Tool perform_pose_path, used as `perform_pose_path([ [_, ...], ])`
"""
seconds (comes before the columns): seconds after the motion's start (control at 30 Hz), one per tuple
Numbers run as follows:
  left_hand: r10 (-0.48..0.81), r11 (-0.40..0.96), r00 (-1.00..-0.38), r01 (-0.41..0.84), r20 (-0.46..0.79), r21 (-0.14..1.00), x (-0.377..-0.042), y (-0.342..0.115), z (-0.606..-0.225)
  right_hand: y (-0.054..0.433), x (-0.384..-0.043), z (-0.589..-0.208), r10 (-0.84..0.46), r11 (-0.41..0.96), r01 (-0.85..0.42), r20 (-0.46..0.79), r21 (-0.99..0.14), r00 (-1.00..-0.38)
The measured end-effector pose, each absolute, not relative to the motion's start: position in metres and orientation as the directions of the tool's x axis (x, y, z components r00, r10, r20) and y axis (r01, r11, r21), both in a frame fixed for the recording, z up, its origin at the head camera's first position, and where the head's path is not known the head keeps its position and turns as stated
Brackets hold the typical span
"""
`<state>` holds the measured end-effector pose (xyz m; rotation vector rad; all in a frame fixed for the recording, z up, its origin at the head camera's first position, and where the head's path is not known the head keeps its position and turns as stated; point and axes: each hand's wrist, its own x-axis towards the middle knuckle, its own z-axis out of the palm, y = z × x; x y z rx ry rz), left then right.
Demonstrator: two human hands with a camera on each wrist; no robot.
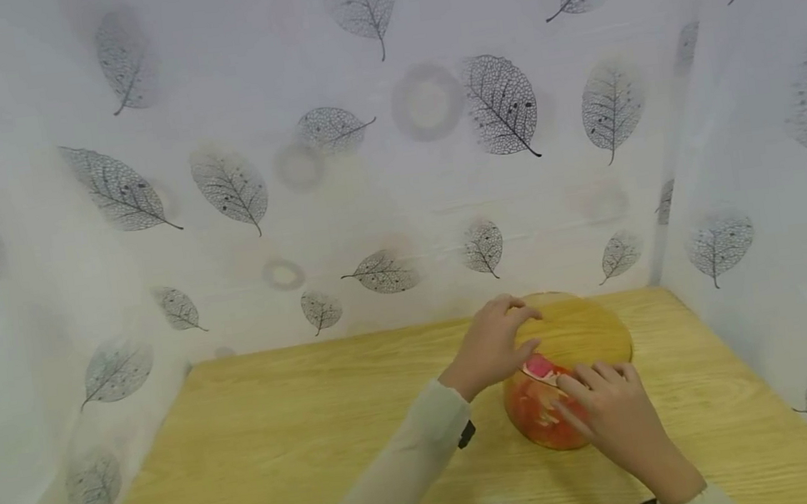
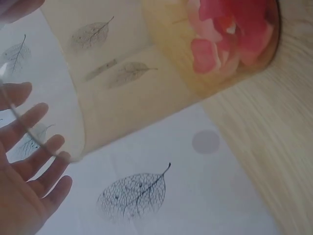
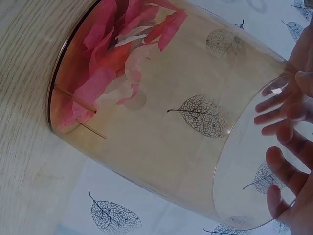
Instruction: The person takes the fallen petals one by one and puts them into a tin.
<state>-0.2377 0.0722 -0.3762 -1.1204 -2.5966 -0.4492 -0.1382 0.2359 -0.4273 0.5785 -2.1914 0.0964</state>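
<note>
A tall see-through amber vase [image 1: 596, 342] stands upright on the table at the right. Pink and red petals [image 2: 252, 34] lie at its bottom, with thin wooden sticks [image 3: 73, 98] beside them. At the left of the rim is my left hand [image 1: 491, 346], its fingers spread and slightly bent. In the left wrist view the rim crosses its fingertips. My right hand [image 1: 616, 419] lies at the near right of the vase, its fingers loosely bent by the rim. Other fingers [image 3: 271, 117] show through the opening in the right wrist view. Glare partly obscures the rim contact.
The wood-grain table [image 1: 305, 432] extends left of the vase. Pale sheeting [image 1: 366, 189] printed with grey leaves rises behind it and on both sides. The vase stands near the table's back right corner, close to the right-hand sheet [image 1: 772, 240].
</note>
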Motion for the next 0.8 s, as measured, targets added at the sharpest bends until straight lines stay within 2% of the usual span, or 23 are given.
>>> perform_pose_path([
  [0.2,0.608,0.698,-0.66,0.709,0.441,0.097,-0.226,0.038,-0.377,0.235,-0.139,-0.429,-0.365,0.89,-0.439,0.763,0.119,-0.533],
  [0.37,0.526,0.799,-0.741,0.598,0.417,0.054,-0.211,0.0,-0.378,0.236,-0.139,-0.428,-0.359,0.897,-0.429,0.745,0.109,-0.562],
  [0.57,0.388,0.897,-0.859,0.435,0.334,0.076,-0.199,-0.035,-0.381,0.238,-0.138,-0.418,-0.333,0.912,-0.407,0.652,0.041,-0.681],
  [0.7,0.326,0.923,-0.884,0.374,0.335,0.089,-0.2,-0.048,-0.381,0.234,-0.146,-0.404,-0.309,0.924,-0.382,0.578,-0.004,-0.755],
  [0.8,0.297,0.936,-0.896,0.341,0.33,0.082,-0.204,-0.056,-0.381,0.223,-0.159,-0.39,-0.3,0.929,-0.369,0.559,-0.011,-0.773],
])
